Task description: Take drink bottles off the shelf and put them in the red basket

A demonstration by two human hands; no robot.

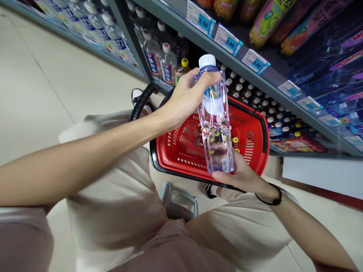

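Observation:
Between my two hands is a clear plastic water bottle point(217, 130) with a white cap, tilted slightly, above a red shopping basket point(251, 124). My left hand point(193, 88) grips the bottle near its neck, thumb across the front. At the base, my right hand point(241, 172) cups the bottle's lower end, its fingers partly hidden behind it. Small items with yellow caps point(235, 140) show inside the basket behind the bottle. The black basket handle point(141, 102) leans out to the left, close to my left forearm.
Shelves of drink bottles point(168, 62) run along the far side, with a shelf edge and price tags point(227, 39) at upper right. Below me is a grey stool point(178, 202) between my legs. Pale floor tiles point(36, 75) extend at the left.

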